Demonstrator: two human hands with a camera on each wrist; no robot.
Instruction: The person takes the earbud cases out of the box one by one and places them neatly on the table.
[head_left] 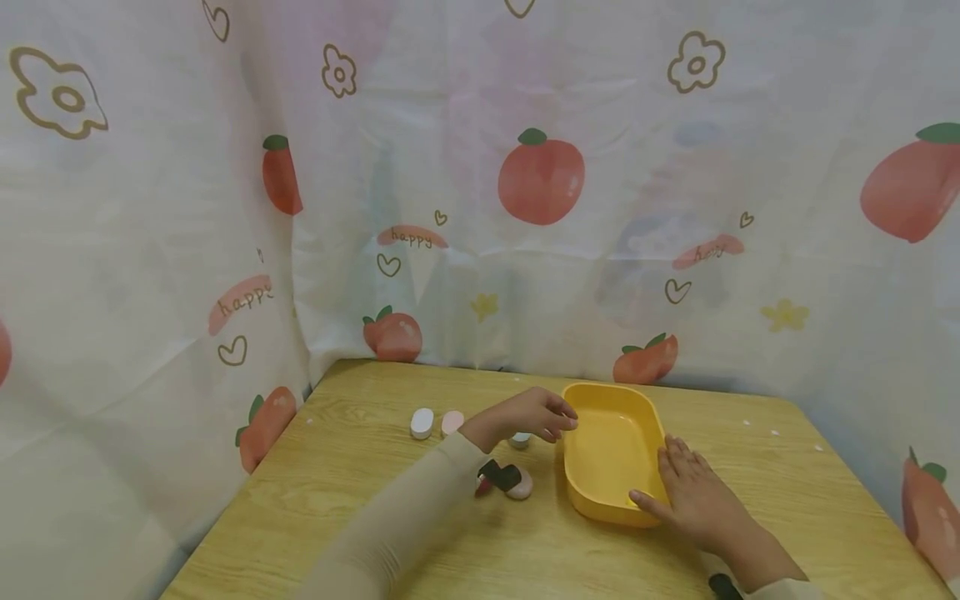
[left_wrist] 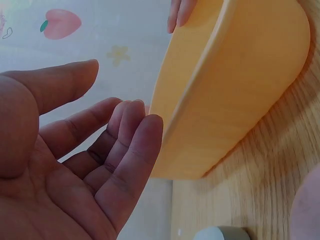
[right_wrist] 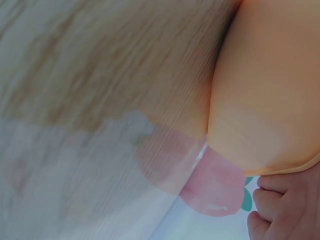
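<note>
A yellow rectangular tray [head_left: 609, 458] with rounded corners and raised walls stands on the wooden table. At its left rim is my left hand [head_left: 531, 414], fingers loosely bent and thumb apart, holding nothing; in the left wrist view its fingertips [left_wrist: 150, 125] overlap the tray's edge. My right hand [head_left: 701, 500] rests along the right wall with its fingers fairly straight, the thumb reaching over the near right corner. In the right wrist view, several knuckles of that hand [right_wrist: 282, 205] show by the rim of the tray [right_wrist: 265, 110].
Left of the tray lie small rounded pieces: a white one [head_left: 422, 423], a pink one [head_left: 453, 422], a pale one [head_left: 519, 439] partly behind my left hand, and a pinkish one [head_left: 521, 485] by the dark wrist strap [head_left: 501, 476]. A fruit-printed curtain [head_left: 465, 275] hangs behind the table [head_left: 735, 467].
</note>
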